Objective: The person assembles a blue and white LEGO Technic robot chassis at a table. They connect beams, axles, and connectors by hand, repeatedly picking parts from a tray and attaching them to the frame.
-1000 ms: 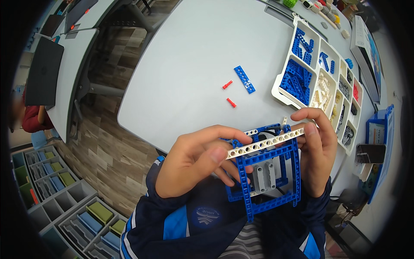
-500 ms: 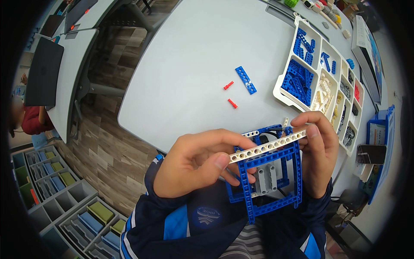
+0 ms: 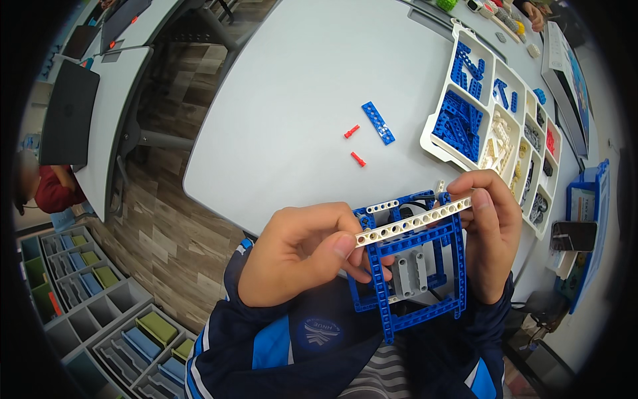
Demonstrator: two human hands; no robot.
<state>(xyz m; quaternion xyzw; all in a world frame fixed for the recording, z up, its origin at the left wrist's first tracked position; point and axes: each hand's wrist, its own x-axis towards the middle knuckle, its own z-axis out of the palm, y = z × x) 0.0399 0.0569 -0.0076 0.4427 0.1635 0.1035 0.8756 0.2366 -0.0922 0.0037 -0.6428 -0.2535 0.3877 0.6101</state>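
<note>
A long white beam with a row of holes (image 3: 413, 224) lies slanted across the top of a blue frame built from toy beams (image 3: 419, 320). My left hand (image 3: 299, 256) pinches the beam's left end between thumb and fingers, with other fingertips reaching behind the frame. At the right end, my right hand (image 3: 488, 233) is closed on the beam, its thumb on the near side and its index finger curled over the top. Grey parts (image 3: 410, 274) sit inside the frame. Further up the table lie a blue plate with holes (image 3: 378, 124) and two red pins (image 3: 351, 132).
A white sorting tray (image 3: 433, 147) with blue, white, grey and red parts stands at the right. Beyond it are a box (image 3: 565, 86) and a phone (image 3: 573, 236). Drawers (image 3: 93, 292) stand at lower left. Another person's hand (image 3: 533, 14) shows at the top right.
My left index finger has drawn back from along the beam's top to its left end. The beam and frame have barely moved. Another person's hand has appeared at the top right.
</note>
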